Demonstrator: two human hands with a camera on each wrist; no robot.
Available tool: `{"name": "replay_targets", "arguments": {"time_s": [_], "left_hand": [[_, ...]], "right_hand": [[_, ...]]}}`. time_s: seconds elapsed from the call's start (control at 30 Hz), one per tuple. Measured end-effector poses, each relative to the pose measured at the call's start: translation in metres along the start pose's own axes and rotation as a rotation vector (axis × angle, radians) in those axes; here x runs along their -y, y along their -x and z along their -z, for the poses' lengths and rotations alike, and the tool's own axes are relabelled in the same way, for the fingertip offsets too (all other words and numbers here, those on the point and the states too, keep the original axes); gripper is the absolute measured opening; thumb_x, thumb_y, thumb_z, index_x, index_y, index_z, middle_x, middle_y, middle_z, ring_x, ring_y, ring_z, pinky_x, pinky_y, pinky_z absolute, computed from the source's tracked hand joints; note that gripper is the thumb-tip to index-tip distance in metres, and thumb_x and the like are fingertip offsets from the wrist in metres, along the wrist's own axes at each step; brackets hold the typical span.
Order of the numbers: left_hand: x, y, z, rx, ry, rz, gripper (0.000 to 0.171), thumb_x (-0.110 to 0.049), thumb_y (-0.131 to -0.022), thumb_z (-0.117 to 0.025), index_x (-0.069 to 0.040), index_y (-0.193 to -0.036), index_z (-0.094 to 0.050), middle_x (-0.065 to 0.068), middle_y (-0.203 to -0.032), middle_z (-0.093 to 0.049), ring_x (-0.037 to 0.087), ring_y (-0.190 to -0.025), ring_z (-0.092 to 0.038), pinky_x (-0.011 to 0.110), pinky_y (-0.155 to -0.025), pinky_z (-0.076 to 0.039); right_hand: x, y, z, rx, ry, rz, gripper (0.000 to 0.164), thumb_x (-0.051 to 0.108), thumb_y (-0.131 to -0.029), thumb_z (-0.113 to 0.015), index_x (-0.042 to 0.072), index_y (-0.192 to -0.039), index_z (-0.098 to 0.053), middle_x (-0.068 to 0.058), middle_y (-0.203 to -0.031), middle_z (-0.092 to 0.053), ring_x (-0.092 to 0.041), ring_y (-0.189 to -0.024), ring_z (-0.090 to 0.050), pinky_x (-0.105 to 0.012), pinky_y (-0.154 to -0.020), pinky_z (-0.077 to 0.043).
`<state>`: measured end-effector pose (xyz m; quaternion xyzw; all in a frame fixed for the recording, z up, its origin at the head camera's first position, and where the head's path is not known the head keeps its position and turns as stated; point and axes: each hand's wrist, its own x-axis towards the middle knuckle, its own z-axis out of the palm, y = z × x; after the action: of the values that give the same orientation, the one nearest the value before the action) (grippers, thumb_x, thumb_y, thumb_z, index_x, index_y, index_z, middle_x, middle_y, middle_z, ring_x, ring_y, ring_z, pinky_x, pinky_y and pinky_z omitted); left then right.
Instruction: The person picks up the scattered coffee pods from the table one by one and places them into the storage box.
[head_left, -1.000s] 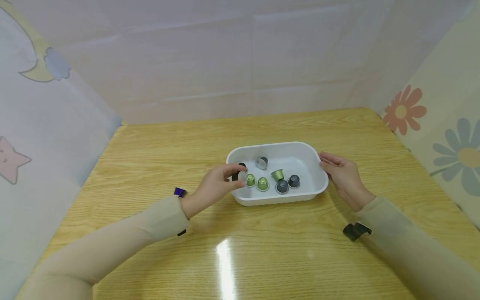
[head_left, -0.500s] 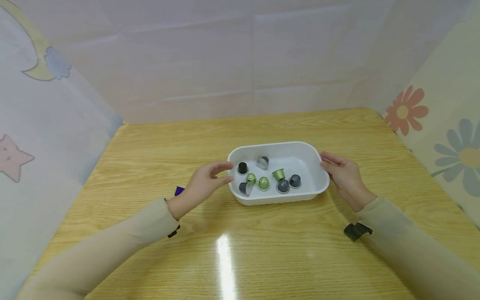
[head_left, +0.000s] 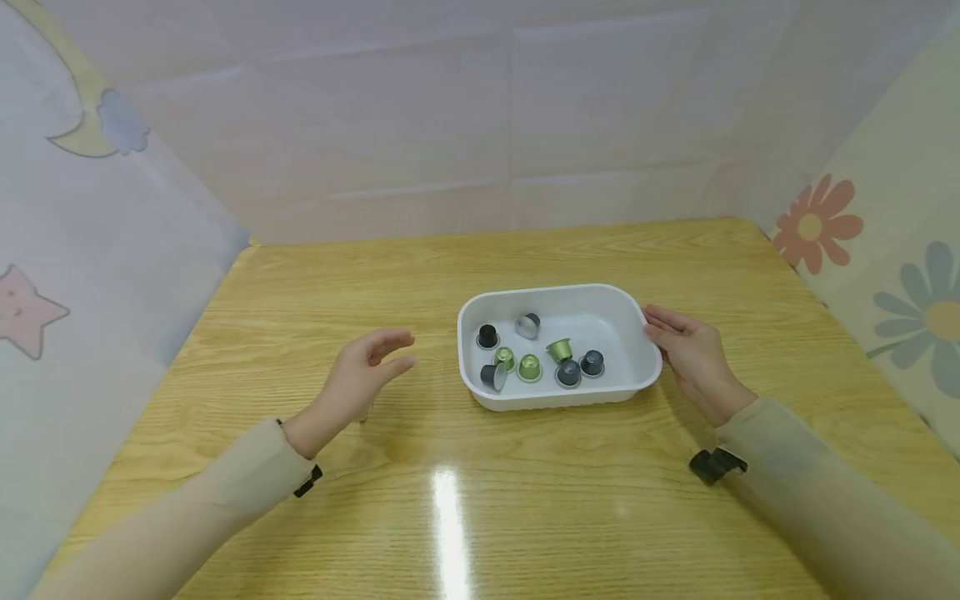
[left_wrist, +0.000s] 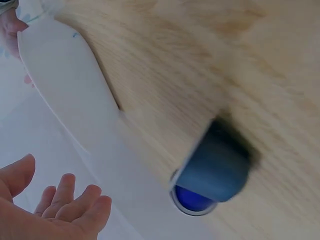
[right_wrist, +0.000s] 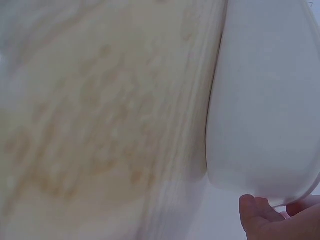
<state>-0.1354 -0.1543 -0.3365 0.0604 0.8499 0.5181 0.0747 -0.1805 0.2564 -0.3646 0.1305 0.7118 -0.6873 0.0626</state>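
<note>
A white plastic tub (head_left: 562,402) stands on the table, with several coffee capsules inside. Among them are a black capsule (head_left: 487,335), a green capsule (head_left: 529,367), a tipped green capsule (head_left: 560,350), a dark grey capsule (head_left: 592,362) and a tipped grey capsule (head_left: 491,377). My right hand (head_left: 693,360) holds the tub's right rim, thumb on the near side. Left of the tub, my left hand (head_left: 351,382) is in the air, fingers parted and holding nothing. The left wrist view has a teal capsule (left_wrist: 217,167) and a blue capsule (left_wrist: 192,201) on the table.
The wooden table (head_left: 315,283) spreads around the tub. A pale back curtain (head_left: 375,125) and patterned side curtains border it. A black wrist strap (head_left: 716,464) hangs below the right sleeve.
My left hand has let go of a grey capsule inside the tub, where it now lies tipped. The hand has then drawn back left. My right hand stays at the rim.
</note>
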Motion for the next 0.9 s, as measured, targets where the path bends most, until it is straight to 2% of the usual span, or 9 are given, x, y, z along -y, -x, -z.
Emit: {"name": "replay_targets", "arguments": {"time_s": [0.27,0.53,0.73,0.9], "left_hand": [[0.009,0.008,0.006,-0.044,-0.032,0.081,0.045,-0.013,-0.096,-0.063,0.002,-0.137,-0.050,0.017,-0.140,-0.052,0.032,-0.136,-0.038,0.053,-0.111,-0.030],[0.021,0.013,0.015,-0.066,-0.130,0.129,0.051,-0.018,-0.098,-0.062,-0.002,-0.143,-0.045,0.016,-0.152,-0.037,0.037,-0.142,-0.024,0.056,-0.113,-0.025],[0.030,0.012,0.020,-0.084,-0.157,0.143,0.053,-0.013,-0.098,-0.060,0.002,-0.144,-0.041,0.020,-0.151,-0.036,0.038,-0.142,-0.025,0.055,-0.113,-0.024],[0.033,0.011,0.023,-0.092,-0.173,0.170,0.055,-0.010,-0.097,-0.060,0.005,-0.145,-0.038,0.023,-0.150,-0.037,0.039,-0.140,-0.028,0.054,-0.113,-0.026]], "right_hand": [[0.000,0.002,0.000,-0.007,-0.018,-0.003,0.055,0.008,-0.098,-0.057,-0.002,-0.148,-0.034,-0.018,-0.150,-0.033,-0.010,-0.130,-0.046,-0.010,-0.085,-0.047],[-0.001,0.001,0.001,0.004,-0.027,-0.002,0.057,0.009,-0.098,-0.059,-0.001,-0.148,-0.034,-0.016,-0.149,-0.034,-0.012,-0.131,-0.043,-0.011,-0.085,-0.048],[0.000,0.001,0.000,0.003,-0.001,0.005,0.056,0.009,-0.099,-0.057,-0.002,-0.148,-0.033,-0.017,-0.150,-0.033,-0.017,-0.135,-0.040,-0.011,-0.085,-0.048],[0.000,0.001,0.000,-0.004,0.004,0.003,0.056,0.009,-0.098,-0.057,-0.002,-0.148,-0.034,-0.017,-0.150,-0.033,-0.015,-0.134,-0.041,-0.010,-0.085,-0.048]]}}
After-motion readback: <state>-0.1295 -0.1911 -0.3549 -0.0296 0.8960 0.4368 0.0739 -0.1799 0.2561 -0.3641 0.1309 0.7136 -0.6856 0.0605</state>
